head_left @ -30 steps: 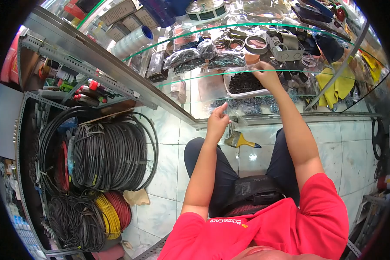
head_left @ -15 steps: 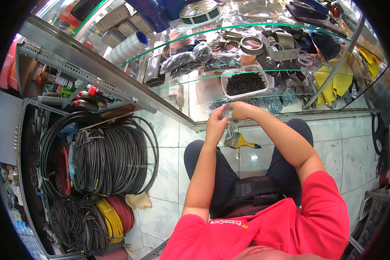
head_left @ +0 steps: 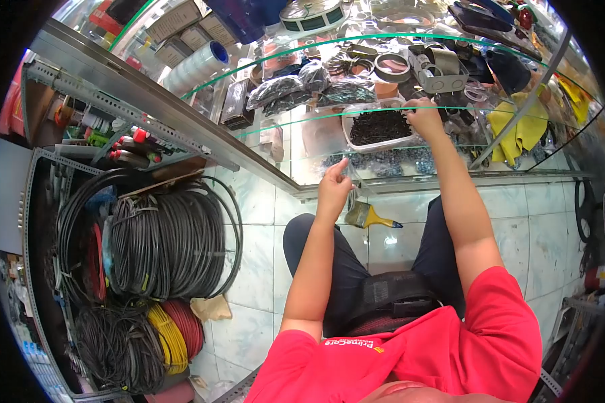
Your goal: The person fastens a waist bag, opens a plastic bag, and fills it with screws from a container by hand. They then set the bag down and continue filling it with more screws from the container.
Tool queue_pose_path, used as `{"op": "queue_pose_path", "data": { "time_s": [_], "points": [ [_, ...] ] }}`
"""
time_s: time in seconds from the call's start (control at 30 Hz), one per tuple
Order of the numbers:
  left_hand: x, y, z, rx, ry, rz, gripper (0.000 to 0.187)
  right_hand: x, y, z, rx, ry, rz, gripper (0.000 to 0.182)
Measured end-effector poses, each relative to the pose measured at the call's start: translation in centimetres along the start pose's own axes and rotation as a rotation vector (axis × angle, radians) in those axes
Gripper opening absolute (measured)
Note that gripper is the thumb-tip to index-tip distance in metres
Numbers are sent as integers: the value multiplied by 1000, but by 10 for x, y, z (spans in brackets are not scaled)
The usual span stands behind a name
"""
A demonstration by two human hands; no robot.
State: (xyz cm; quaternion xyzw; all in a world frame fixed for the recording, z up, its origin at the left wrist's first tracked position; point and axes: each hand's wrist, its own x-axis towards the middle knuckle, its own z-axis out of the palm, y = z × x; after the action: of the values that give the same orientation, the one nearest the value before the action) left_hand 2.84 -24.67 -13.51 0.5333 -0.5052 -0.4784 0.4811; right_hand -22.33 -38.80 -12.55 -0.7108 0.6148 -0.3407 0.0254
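My left hand [head_left: 334,191] is raised in front of the lower shelf, thumb and fingers pinched together on what looks like a clear plastic bag [head_left: 357,183]. My right hand [head_left: 425,121] reaches into the glass case, its fingers curled at the right edge of a white plastic tub [head_left: 350,142]. Inside the tub lies a heap of small black screw-like pieces [head_left: 378,127]. Whether the right fingers grip the rim or some pieces is hidden. A paintbrush with a yellow handle [head_left: 382,220] lies below my hands, near my knees.
Glass shelf edges [head_left: 296,118] cross in front of the goods. Packets of black parts [head_left: 279,94], a grey box [head_left: 444,82] and a yellow cloth [head_left: 517,131] sit around the tub. Coils of black cable [head_left: 171,248] stand on the left. A metal frame [head_left: 181,107] borders the case.
My right hand has left my left hand and moved forward and right to the tub's edge. My left hand stays in nearly the same place.
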Motion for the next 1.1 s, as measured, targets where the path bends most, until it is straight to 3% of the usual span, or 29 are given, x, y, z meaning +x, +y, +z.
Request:
{"op": "queue_pose_path", "data": {
  "time_s": [0.07,0.17,0.27,0.5,0.77,1.1],
  "points": [
    [0,2,-1,14,-23,-18,47,-3,-15,1,-126,-43,1,16],
    [-2,0,-3,21,-45,-37,47,-6,-27,14,-257,-172,167,23],
    [-2,-3,-4,24,-37,-26,47,-7,-30,19,-246,-132,184,22],
    [-1,-6,-3,15,-31,-18,46,-5,-32,19,-174,7,95,24],
    [-1,-2,-3,36,-24,-11,46,-9,-48,28,-244,-3,-38,23],
    [-2,-3,-5,10,-30,-7,45,-5,-51,19,-178,-135,12,14]
  ]
}}
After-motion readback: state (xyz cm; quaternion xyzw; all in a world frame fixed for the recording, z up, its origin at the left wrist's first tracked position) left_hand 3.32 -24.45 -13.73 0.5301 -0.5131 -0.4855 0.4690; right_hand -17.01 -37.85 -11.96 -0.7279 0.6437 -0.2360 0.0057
